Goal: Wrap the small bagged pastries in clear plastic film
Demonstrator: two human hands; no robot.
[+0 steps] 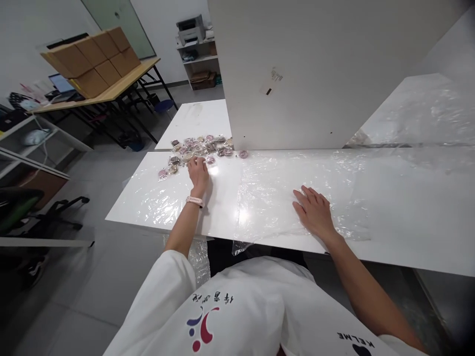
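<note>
My left hand [198, 174] reaches to the near edge of a loose pile of small, clear-wrapped packets [200, 146], pink, brown and cream. Its fingers are bent downward and pressed in at the packets; whatever sits under the fingertips is hidden. A pale band circles the left wrist. My right hand [314, 210] lies palm down with fingers spread, on a crinkled clear plastic sheet [270, 193]. That sheet covers the middle of the white table [408, 198] and hangs over its front edge.
A tall white panel [297, 74] stands at the table's back edge. More clear plastic [426, 109] lies behind it on the right. At the left are a wooden table with cardboard boxes [98, 59], an office chair [44, 217] and a shelf with a printer [191, 30].
</note>
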